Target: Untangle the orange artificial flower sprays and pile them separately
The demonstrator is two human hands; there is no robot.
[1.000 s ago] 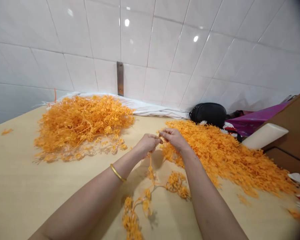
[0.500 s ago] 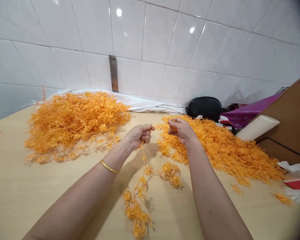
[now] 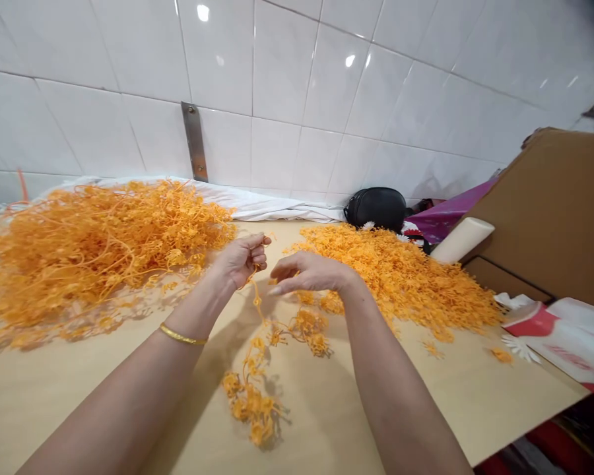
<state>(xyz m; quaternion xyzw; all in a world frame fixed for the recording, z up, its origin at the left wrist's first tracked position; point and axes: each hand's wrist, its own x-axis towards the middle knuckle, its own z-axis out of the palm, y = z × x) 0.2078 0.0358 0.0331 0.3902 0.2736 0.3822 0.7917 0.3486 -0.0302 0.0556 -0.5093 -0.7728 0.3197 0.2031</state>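
Observation:
My left hand (image 3: 247, 260) is closed in a pinch on the thin orange stem of a plastic flower spray (image 3: 255, 402). A small orange tip shows beyond its thumb. From under the fist the stem hangs down to the table, where its clusters of florets lie spread in two branches. Just right of it is my right hand (image 3: 307, 272), back upward, its fingers curved over the thumb. A bit of orange, seemingly a floret (image 3: 273, 282), shows between thumb and fingers. Behind that hand lies a loose heap of orange florets (image 3: 400, 277).
A tangled pile of orange sprays (image 3: 103, 244) lies at the left. Along the tiled wall run a white cloth (image 3: 277, 208) and a black pouch (image 3: 376, 207). At right are a cream roll (image 3: 462, 239), a cardboard box (image 3: 549, 211), a red-and-white bag (image 3: 569, 336) and white flowers (image 3: 522, 348).
My right hand has moved left and down from the floret heap, close to my left hand. My left hand keeps its pinch on the stem. The view has turned slightly right.

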